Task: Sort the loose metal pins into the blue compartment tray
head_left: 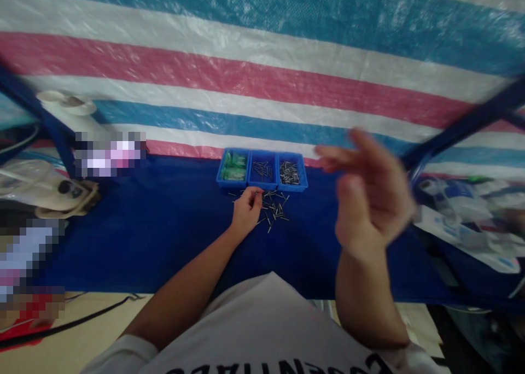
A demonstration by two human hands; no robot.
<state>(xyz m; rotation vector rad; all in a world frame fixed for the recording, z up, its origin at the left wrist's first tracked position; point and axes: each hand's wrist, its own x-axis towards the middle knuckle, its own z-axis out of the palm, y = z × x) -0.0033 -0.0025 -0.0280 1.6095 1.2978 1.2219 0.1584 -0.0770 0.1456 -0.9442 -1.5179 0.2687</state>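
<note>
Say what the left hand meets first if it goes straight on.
Probably the loose metal nails on the blue cloth, right at the fingertips of the left hand. Beyond them lies the front wall of the blue parts tray. Depth is hard to judge here.

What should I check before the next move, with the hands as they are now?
Left hand at the loose metal pins: ok, fingertips among them.
Pin gripped by the left fingers: cannot tell.
Right hand raised, open, clear of the pins: ok, though blurred.
Blue three-compartment tray sitting flat behind the pile: ok.
All pins off the blue sheet: not ok, many lie loose there.
</note>
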